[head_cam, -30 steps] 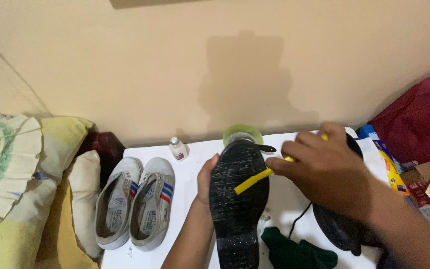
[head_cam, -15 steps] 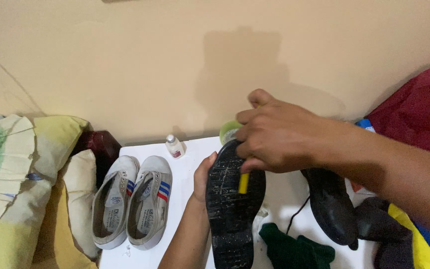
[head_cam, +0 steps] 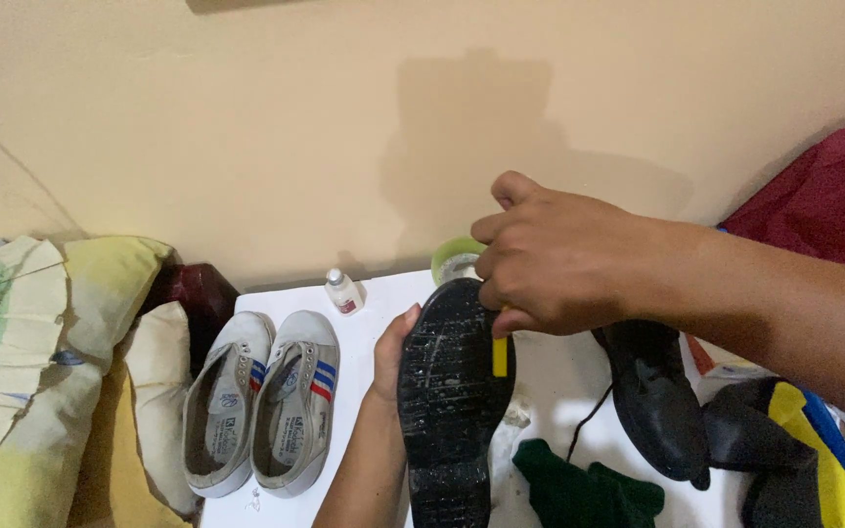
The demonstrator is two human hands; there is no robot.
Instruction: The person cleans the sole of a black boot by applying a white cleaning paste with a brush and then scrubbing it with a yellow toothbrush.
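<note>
Since a second ago the right hand [head_cam: 564,259] has been swung from the right of the sole to above its far end; the yellow-handled tool [head_cam: 500,354], earlier laid slantwise across the tread, is now seen hanging nearly straight down along the sole's right edge. Only a short yellow length shows below the fingers, which are closed around it; what the tool is cannot be told. The work appears to have been shifted to the toe end and right rim of the sole.

The black shoe [head_cam: 454,391] is held sole-up over the white table [head_cam: 374,313], near centre. Its long axis runs near-to-far, toe end far, heel end near and cut by the frame edge. The left hand [head_cam: 393,352] is pressed against its left edge, thumb showing; the remaining fingers are hidden behind the shoe, so their grip cannot be told fully.

Left: a pair of grey sneakers [head_cam: 266,411] with red and blue stripes. Far: a small bottle [head_cam: 342,291] and a tape roll [head_cam: 457,259]. Right: a second black shoe [head_cam: 652,396]. Near: green cloth [head_cam: 584,489].
</note>
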